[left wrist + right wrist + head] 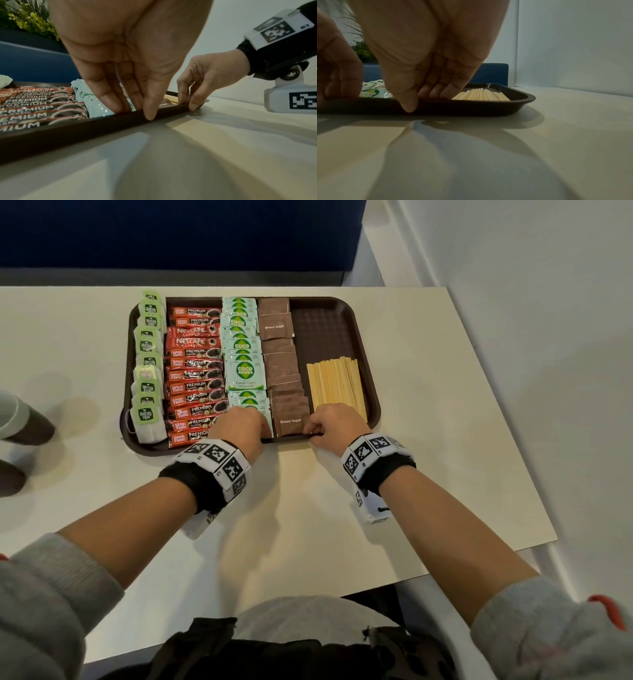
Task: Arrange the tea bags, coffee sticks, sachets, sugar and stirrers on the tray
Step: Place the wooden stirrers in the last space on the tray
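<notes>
Brown plastic, your tray (371, 392) sits on the table (445, 412), filled in columns: tea bags (146, 371) along its left edge, then coffee sticks (195, 374), sachets (244, 361), sugar (282, 371) and stirrers (337, 386) by the right edge. Your left hand (241, 424) and right hand (337, 422) each pinch the tray's near rim, thumb outside, fingers inside.

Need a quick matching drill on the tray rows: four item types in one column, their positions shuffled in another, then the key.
Items:
1. tea bags
2. coffee sticks
3. brown sugar
4. stirrers

Places on the tray:
A. rightmost, near half only
B. leftmost column
C. second from left
D. between the Coco sachets and the stirrers

Pairs: 1-B, 2-C, 3-D, 4-A
</notes>
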